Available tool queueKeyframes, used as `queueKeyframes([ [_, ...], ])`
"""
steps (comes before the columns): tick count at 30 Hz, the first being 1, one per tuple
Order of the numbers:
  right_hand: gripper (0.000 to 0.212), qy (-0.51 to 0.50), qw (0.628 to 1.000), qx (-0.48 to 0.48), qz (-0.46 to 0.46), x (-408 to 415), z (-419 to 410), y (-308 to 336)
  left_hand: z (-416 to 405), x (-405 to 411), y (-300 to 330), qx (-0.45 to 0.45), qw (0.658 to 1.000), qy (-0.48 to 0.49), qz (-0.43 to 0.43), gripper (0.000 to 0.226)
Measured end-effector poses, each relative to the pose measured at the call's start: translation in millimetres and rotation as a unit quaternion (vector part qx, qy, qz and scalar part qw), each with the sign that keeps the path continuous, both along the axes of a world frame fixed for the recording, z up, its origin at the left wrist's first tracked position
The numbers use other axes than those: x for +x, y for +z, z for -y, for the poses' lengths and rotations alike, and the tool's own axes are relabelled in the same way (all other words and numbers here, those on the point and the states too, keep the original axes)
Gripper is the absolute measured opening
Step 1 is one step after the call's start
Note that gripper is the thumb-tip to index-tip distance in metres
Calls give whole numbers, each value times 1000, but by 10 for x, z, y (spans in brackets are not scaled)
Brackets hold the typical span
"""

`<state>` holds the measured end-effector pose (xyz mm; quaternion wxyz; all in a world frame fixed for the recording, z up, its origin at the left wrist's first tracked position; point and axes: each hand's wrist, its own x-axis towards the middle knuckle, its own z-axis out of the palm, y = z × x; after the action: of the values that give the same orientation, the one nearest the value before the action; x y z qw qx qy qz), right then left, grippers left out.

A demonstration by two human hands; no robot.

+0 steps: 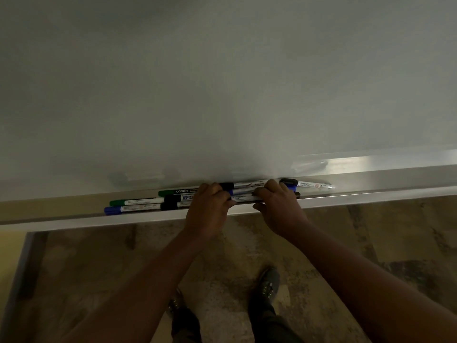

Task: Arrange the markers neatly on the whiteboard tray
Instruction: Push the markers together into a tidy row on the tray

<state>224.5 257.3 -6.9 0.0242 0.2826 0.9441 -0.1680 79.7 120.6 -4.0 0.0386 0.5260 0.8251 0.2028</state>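
Several markers lie lengthwise on the metal whiteboard tray (74, 220). A blue-capped marker (131, 209) and a green-capped marker (136, 201) lie at the left, with a green "camlin" marker (176, 191) behind them. At the right end a white marker (314, 185) with a black cap sticks out. My left hand (209, 211) and my right hand (279, 209) both rest on the middle bundle of markers (243, 195), fingers curled over it and pressing the bundle from both ends. The markers beneath my hands are partly hidden.
The whiteboard (222, 82) fills the upper view, blank and dim. Below the tray is a mottled brown floor (99, 268) with my two shoes (268, 285). The tray runs on to the right with bare metal.
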Motion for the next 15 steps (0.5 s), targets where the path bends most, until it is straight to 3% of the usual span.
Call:
queueKeyframes([
  [5, 31, -2, 1000, 2, 13, -6, -33, 0, 18, 10, -50, -32, 999, -15, 7, 20],
  [15, 29, -14, 998, 58, -14, 268, 80, 62, -87, 137, 25, -17, 999, -38, 14, 17],
])
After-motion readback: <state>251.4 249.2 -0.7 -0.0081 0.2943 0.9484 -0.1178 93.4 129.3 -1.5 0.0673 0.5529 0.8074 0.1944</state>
